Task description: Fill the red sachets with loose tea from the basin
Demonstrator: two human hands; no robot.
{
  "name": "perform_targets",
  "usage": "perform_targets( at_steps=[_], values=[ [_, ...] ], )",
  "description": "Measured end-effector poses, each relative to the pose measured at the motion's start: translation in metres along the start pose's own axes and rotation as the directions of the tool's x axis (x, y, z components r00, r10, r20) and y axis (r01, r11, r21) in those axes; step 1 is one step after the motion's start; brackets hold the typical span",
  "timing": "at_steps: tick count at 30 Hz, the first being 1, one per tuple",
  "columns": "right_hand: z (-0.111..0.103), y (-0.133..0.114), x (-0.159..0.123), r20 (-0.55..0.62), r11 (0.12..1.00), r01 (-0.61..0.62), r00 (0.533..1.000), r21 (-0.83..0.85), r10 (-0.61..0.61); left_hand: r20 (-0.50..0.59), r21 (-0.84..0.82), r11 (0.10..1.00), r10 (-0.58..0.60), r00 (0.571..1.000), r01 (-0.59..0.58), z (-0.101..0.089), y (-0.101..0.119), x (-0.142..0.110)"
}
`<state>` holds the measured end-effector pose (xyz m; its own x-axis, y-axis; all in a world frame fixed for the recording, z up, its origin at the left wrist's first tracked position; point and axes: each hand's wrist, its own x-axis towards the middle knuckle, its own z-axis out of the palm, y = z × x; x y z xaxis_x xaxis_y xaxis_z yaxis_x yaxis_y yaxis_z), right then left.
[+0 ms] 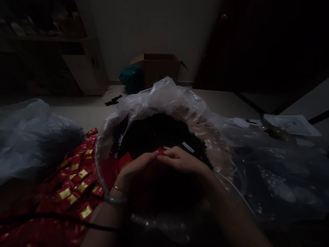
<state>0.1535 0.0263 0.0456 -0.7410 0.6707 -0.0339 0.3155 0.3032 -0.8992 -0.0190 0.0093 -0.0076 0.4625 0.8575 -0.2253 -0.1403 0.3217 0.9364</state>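
Note:
My left hand (138,165), with bangles at its wrist, is closed at the fingertips on a small red packet (160,151). From the other side my right hand (181,159) pinches the same packet, and most of it is hidden by the fingers. Both hands are above a round container lined with a clear plastic bag (168,94), which holds a dark, curly-looking mass (157,130). A small white label (188,147) lies on that mass. More red packets (125,160) sit inside the container by my left hand. The scene is very dim.
A heap of red packets with gold labels (83,174) lies left of the container. Clear plastic bags lie at far left (26,135) and right (282,180). An open cardboard box (161,68) and a teal bundle (132,78) stand by the wall. A dark cord (53,216) crosses lower left.

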Motion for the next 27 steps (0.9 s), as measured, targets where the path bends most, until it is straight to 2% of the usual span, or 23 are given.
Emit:
perform_targets(
  at_steps=[3,7,10,14,18,21,24,27],
  values=[
    [0.000,-0.003,-0.002,0.011,1.000,0.011,1.000,-0.028,-0.010,-0.027,0.034,0.999,0.026,0.999,-0.025,0.006,0.006,-0.003],
    [-0.001,-0.006,-0.004,0.061,0.990,-0.125,0.991,0.073,0.120,-0.060,0.157,0.987,0.041,0.997,-0.031,0.008,0.015,-0.011],
    [-0.001,-0.007,-0.005,0.093,0.984,-0.147,0.986,0.105,0.137,-0.056,0.231,0.971,0.068,0.996,-0.054,0.000,0.011,-0.013],
    [0.001,-0.010,-0.005,0.048,0.985,-0.129,0.991,0.116,0.124,-0.038,0.235,0.971,0.060,0.997,-0.049,-0.012,0.002,-0.010],
    [0.003,-0.008,-0.003,-0.016,0.970,-0.160,0.986,0.184,0.165,0.016,0.122,0.992,0.036,0.999,-0.038,-0.008,0.003,-0.004],
    [0.002,-0.004,0.000,-0.066,0.955,-0.177,0.978,0.237,0.198,0.055,-0.089,0.996,-0.012,0.998,0.017,0.007,0.006,-0.004],
    [0.001,-0.002,-0.001,-0.100,0.947,-0.150,0.978,0.284,0.185,0.105,-0.327,0.945,0.047,0.993,-0.011,0.023,0.010,-0.008],
    [-0.006,0.001,-0.001,-0.133,0.956,-0.110,0.980,0.271,0.151,0.143,-0.403,0.915,0.092,0.985,-0.027,0.026,0.013,-0.013]
  ],
)
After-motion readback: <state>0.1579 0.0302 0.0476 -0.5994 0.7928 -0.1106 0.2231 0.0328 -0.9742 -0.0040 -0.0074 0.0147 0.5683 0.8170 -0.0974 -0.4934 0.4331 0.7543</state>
